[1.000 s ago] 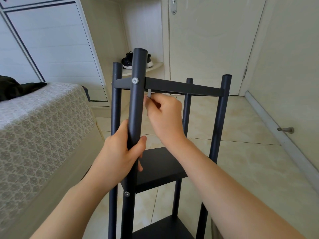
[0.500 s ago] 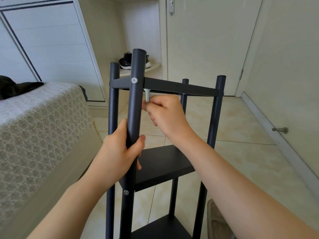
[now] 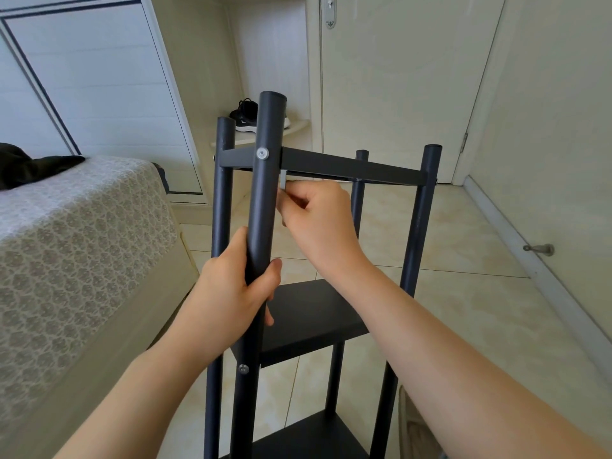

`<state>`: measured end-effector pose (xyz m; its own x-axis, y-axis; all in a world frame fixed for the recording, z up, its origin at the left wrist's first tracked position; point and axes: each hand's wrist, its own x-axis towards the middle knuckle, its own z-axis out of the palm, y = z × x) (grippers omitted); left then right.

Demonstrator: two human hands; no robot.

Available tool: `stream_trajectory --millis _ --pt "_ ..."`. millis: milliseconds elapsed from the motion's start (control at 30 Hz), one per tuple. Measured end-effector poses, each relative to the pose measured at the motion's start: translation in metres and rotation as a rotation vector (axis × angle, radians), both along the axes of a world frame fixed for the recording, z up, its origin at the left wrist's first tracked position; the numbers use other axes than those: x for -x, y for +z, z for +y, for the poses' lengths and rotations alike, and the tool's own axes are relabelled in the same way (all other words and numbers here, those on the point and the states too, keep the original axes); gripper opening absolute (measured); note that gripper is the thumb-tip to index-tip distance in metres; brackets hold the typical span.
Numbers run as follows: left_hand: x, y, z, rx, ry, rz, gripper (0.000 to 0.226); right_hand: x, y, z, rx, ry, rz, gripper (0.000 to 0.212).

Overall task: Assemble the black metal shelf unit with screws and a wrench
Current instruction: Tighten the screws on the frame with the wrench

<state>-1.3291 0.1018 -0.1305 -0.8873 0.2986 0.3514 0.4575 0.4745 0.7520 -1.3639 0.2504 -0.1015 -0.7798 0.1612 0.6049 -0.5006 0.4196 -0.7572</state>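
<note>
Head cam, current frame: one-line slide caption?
Left hand grips the front post while the right hand pinches a small silver wrench just under the black top shelf.

The shelf unit (image 3: 351, 167) is finished in matte black, its screw (image 3: 262, 154) and the wrench (image 3: 283, 181) in silver. A grey-and-white lattice is printed on the bedspread (image 3: 82, 233) (left of frame). The floor tiles (image 3: 463, 246) are mottled cream.

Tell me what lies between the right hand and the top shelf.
In the head view, a small silver wrench: the right hand pinches its lower part, and its upper end reaches up to the underside of the top shelf.
</note>
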Motion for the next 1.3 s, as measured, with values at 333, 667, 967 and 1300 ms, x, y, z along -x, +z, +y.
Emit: stream_trajectory --millis 333,667,967,1300 --pt "0.001 0.0 0.001 0.009 -0.01 -0.008 0.018 0.014 -0.009 -0.013 0.084 -0.082 0.049 0.037" --pt "-0.002 0.001 0.003 0.034 -0.019 0.008 0.014 0.022 -0.012 -0.025 0.186 -0.21 0.228 0.03" --pt "0.003 -0.001 0.006 0.071 0.006 0.032 0.015 0.018 -0.013 -0.007 0.019 -0.18 0.124 0.036" --pt "0.004 0.0 0.018 -0.011 -0.031 0.016 0.016 -0.015 -0.017 0.028 0.02 -0.081 -0.109 0.03"
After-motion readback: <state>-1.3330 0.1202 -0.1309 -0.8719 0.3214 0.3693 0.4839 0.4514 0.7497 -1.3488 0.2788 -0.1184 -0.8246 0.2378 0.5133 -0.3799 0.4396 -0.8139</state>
